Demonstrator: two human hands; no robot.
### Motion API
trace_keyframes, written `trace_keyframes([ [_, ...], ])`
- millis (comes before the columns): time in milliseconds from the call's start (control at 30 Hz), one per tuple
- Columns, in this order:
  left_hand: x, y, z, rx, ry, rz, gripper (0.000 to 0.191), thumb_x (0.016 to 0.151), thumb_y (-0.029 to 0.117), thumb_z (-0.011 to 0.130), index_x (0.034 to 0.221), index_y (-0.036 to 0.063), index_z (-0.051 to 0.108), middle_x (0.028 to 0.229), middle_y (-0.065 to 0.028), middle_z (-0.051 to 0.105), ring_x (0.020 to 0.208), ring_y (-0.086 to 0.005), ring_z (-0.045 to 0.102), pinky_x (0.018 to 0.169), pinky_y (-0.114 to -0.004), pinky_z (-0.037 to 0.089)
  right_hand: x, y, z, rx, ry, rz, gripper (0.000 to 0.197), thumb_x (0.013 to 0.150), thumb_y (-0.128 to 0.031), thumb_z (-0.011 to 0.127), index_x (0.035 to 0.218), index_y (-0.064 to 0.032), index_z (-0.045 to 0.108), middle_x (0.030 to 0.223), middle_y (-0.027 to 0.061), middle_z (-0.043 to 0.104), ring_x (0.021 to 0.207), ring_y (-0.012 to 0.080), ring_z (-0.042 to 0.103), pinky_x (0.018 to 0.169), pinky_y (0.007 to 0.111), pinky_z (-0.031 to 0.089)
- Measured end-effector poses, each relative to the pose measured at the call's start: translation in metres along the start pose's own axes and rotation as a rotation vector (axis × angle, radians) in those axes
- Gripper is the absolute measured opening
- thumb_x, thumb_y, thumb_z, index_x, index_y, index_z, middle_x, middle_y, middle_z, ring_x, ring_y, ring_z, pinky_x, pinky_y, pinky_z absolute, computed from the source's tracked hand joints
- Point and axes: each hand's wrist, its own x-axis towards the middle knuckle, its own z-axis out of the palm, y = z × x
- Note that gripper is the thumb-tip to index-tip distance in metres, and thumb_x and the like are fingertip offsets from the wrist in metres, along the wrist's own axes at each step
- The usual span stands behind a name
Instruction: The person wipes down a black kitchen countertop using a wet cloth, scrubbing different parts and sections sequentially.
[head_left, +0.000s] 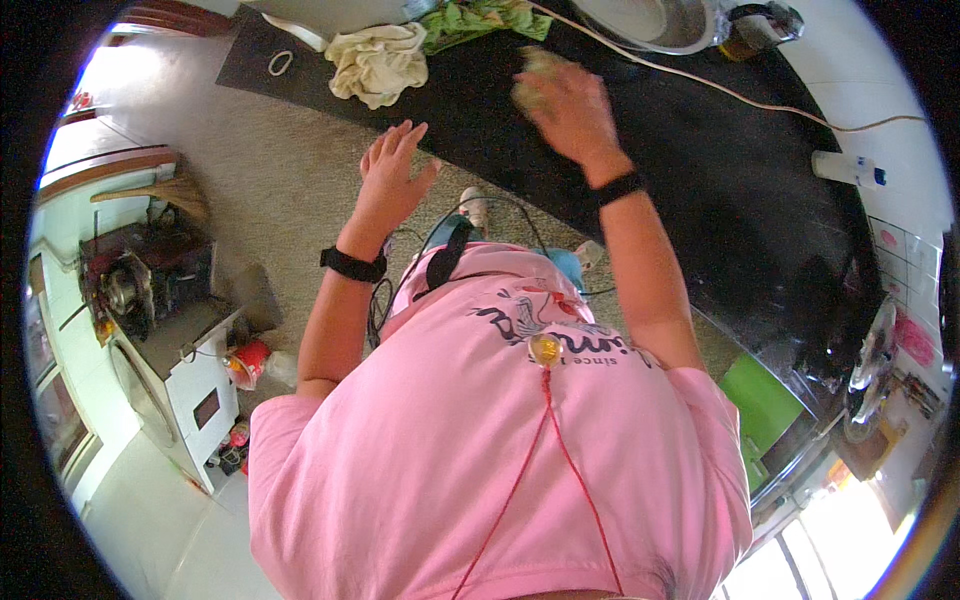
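Note:
My right hand (574, 112) is over the black countertop (697, 165), its fingers closed around a yellowish-green cloth or sponge (532, 90). Both hand and cloth are blurred, so the cloth's exact kind cannot be told. My left hand (394, 169) is held in front of the counter's near edge with fingers spread and nothing in it. Beyond its fingertips a crumpled cream cloth (379, 64) lies on the counter. A green patterned cloth or bag (484, 24) is bunched beside that cloth, at the far edge of view.
A pale cable (720, 86) crosses the counter below a metal basin (652, 22) and a glass pot (761, 30). One white ring (280, 63) lies at the left end. Against the wall is a white bottle (847, 169). A cluttered white cabinet (195, 397) stands at left.

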Motion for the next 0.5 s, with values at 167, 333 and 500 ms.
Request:
trace_keyframes([
  [167,0.023,-0.034,-0.029,-0.091,0.072,-0.035,0.059,0.083,0.034,0.062,0.136,0.0176,0.042,0.143,-0.0127,0.032,0.13,-0.0374,0.027,0.105,-0.052,0.021,-0.076,-0.002,-0.038,-0.204,-0.139,0.276,0.054,0.081,-0.02,0.061,0.132,-0.0229,0.045,0.14,0.016,0.034,0.124,0.0388,0.036,0.103,0.049,0.031],
  [333,0.063,-0.049,-0.027,0.125,0.33,0.087,0.065,0.079,0.036,0.067,0.138,0.0292,0.039,0.148,-0.0122,0.023,0.133,-0.0424,0.018,0.104,-0.059,0.014,-0.107,-0.056,-0.038,-0.163,-0.297,0.114,0.051,0.085,-0.021,0.057,0.133,-0.0322,0.043,0.142,0.0098,0.032,0.127,0.0375,0.032,0.104,0.052,0.028],
  [500,0.097,-0.046,0.003,0.173,0.345,0.024,0.069,0.08,0.054,0.062,0.14,0.0352,0.034,0.148,-0.0138,0.019,0.13,-0.0446,0.02,0.101,-0.059,0.021,-0.078,-0.055,-0.04,0.0,-0.321,0.12,0.047,0.081,-0.018,0.061,0.125,-0.0312,0.05,0.138,0.008,0.037,0.125,0.0317,0.036,0.104,0.05,0.029],
])
